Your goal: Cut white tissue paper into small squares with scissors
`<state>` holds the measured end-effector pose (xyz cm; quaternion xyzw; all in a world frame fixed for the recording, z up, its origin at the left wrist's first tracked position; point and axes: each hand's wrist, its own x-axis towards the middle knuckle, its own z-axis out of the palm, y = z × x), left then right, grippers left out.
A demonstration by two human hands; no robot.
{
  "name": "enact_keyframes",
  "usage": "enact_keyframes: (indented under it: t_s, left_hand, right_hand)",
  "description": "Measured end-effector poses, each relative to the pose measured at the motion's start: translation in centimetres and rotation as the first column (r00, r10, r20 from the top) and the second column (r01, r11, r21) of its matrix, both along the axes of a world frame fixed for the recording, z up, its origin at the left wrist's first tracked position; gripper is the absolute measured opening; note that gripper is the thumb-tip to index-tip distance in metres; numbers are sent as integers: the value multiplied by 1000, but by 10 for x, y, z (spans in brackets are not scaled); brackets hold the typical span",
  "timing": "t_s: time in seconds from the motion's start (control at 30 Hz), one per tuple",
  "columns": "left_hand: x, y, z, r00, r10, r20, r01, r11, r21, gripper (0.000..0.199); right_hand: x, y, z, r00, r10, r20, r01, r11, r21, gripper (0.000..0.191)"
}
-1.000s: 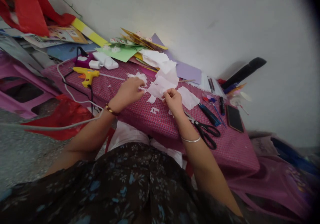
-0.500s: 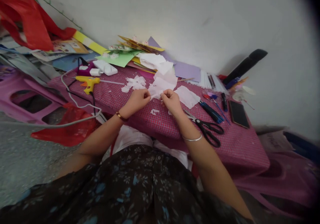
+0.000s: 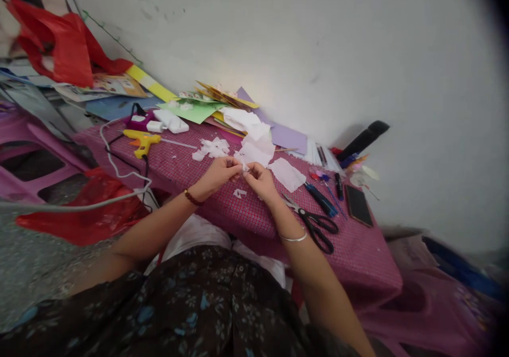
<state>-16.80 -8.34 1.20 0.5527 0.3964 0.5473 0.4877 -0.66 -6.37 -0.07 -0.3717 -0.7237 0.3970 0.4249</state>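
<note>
My left hand (image 3: 220,175) and my right hand (image 3: 260,182) meet over the middle of the checked tablecloth (image 3: 191,174), fingertips pinched on a small crumpled piece of white tissue paper (image 3: 244,167). Behind my fingers lie larger sheets of white tissue (image 3: 256,147). A pile of torn tissue scraps (image 3: 212,148) sits to the left, and another flat tissue piece (image 3: 288,174) to the right. Small white scraps (image 3: 239,193) rest on the cloth just below my hands. Black-handled scissors (image 3: 314,221) lie beside my right forearm.
A yellow glue gun (image 3: 143,140) with its cord is at the left, near a white cable (image 3: 119,168). Coloured paper (image 3: 194,112) is stacked by the wall. A blue-handled tool (image 3: 321,200), a marker (image 3: 339,186) and a phone (image 3: 358,205) lie at the right.
My hands have come closer together, and the tissue that was stretched between them is now a small bunched piece at my fingertips. The whole view has shifted slightly.
</note>
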Motion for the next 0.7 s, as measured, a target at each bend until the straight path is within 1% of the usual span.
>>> enact_keyframes:
  t_s: [0.13,0.3,0.47,0.57,0.7]
  left_hand:
    - [-1,2,-3,999,18,-40,-18,1000,8,15]
    - [2,-1,-1,999,27,-21,-27,999,-18,20]
    - [1,-1,-1,992,62,-114,-53,995,79,3]
    - [1,0,-2,988,87,-124,-74,992,106,5]
    - [3,0,-3,987,93,-132,-77,990,120,7]
  right_hand:
    - [1,2,-3,1000,1,-12,-1,1000,-13,25]
    - [2,3,-4,1000,-11,-4,11,999,-38,29]
    - [0,3,-5,1000,-8,-1,8,999,-35,23]
    - [0,4,-5,1000,-16,0,16,999,-34,22]
    - [0,4,-5,1000,-22,8,22,998,-61,26]
